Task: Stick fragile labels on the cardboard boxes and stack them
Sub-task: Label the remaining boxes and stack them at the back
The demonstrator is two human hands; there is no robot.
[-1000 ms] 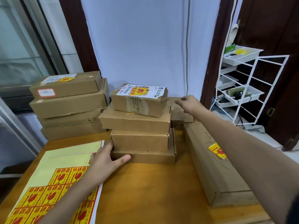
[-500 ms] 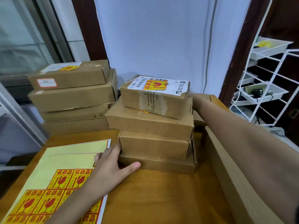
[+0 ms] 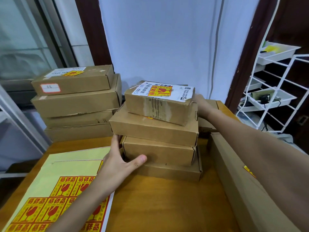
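Note:
A middle stack of several brown cardboard boxes (image 3: 155, 129) stands on the wooden table (image 3: 160, 201). Its top box (image 3: 158, 104) carries a white shipping label and a yellow-red fragile label (image 3: 161, 92). My left hand (image 3: 120, 163) grips the stack's left front corner, thumb across the front of the second-lowest box (image 3: 158, 152). My right hand (image 3: 201, 102) reaches behind the stack's right side; its fingers are hidden by the top box. A sheet of fragile labels (image 3: 55, 198) lies at the front left.
A second stack of boxes (image 3: 76, 104) stands at the back left, its top one labelled. A long flat box (image 3: 237, 181) lies along the table's right side under my right arm. A white wire rack (image 3: 274, 91) stands to the right.
My left hand moved up from the lowest box onto the stack's left corner. My right hand went further behind the stack. The camera came closer.

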